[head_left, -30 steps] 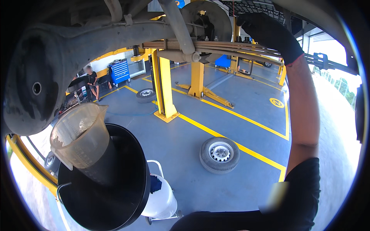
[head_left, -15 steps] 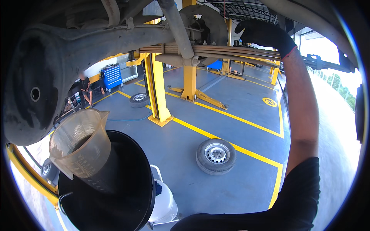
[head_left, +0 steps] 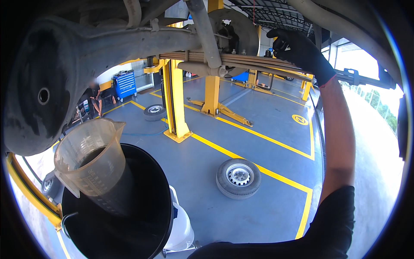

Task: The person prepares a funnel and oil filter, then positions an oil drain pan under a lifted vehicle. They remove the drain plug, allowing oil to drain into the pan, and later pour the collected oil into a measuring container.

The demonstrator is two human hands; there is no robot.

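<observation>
My right hand, in a black glove, reaches up over the rusty leaf spring at the upper right. Its fingers are bent and apart, and I see nothing between them. A small dark fitting stands on the spring just under the fingertips. At the left hangs the dark axle housing, with an open round hole in its bulging end. Below it, a translucent measuring jug with dark liquid inside sits tilted in a wide black drain pan. My left hand is out of view.
A white tank stands beneath the pan. Wheels lie on the grey floor, one nearby and one farther off. Yellow lift posts rise in the middle. A blue tool cabinet and a seated person are at the back.
My right hand has shifted slightly right and down, and its fingers have curled more above the spring. The view has moved a little; jug and pan stay together.
</observation>
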